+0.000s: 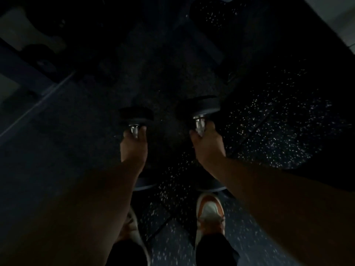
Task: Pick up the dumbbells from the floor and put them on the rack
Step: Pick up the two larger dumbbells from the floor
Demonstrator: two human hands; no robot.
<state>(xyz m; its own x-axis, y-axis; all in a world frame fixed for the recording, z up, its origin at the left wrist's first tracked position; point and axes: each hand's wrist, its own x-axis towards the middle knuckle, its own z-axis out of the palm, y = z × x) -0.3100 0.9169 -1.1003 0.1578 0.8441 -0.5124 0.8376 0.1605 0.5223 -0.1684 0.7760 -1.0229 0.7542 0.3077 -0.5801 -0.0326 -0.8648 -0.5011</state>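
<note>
The scene is very dark. My left hand [133, 145] is closed around the shiny handle of a black dumbbell [136, 114], whose far head shows above my fingers and whose near head peeks out below my wrist. My right hand [207, 144] grips the handle of a second black dumbbell [199, 106] the same way. Both dumbbells point away from me, over the speckled rubber floor [278, 131]. Whether they touch the floor I cannot tell. A dim rack frame [25, 60] with dark round shapes on it stands at the upper left.
My two feet in orange-and-white shoes [210, 212] stand just behind the dumbbells. Dark equipment shapes [207, 41] lie ahead at the top centre. A pale wall strip [338, 14] runs along the top right corner.
</note>
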